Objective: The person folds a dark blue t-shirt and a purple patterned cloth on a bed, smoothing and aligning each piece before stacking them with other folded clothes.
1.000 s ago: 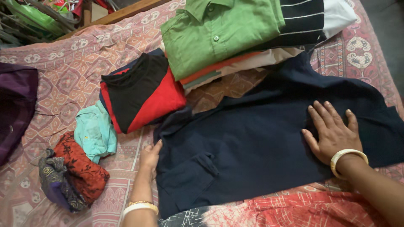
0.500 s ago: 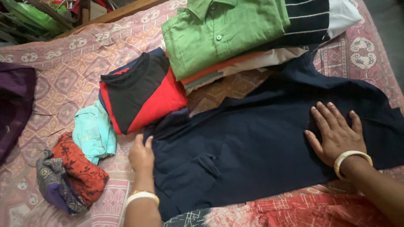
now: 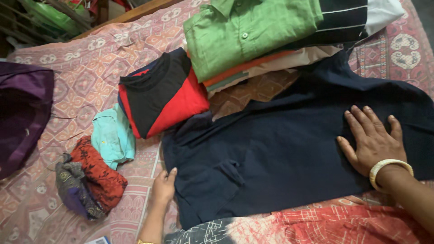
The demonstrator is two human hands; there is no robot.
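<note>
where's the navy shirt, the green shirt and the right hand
navy shirt [image 3: 280,149], head view, middle of the spread-out body
green shirt [image 3: 244,31], head view, button placket on top of the pile
right hand [image 3: 373,142], head view, back of the hand

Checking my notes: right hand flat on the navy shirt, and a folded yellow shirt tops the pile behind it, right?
Not quite. In the head view the right hand does lie flat on the navy shirt, but the shirt topping the pile is green, not yellow.
</note>
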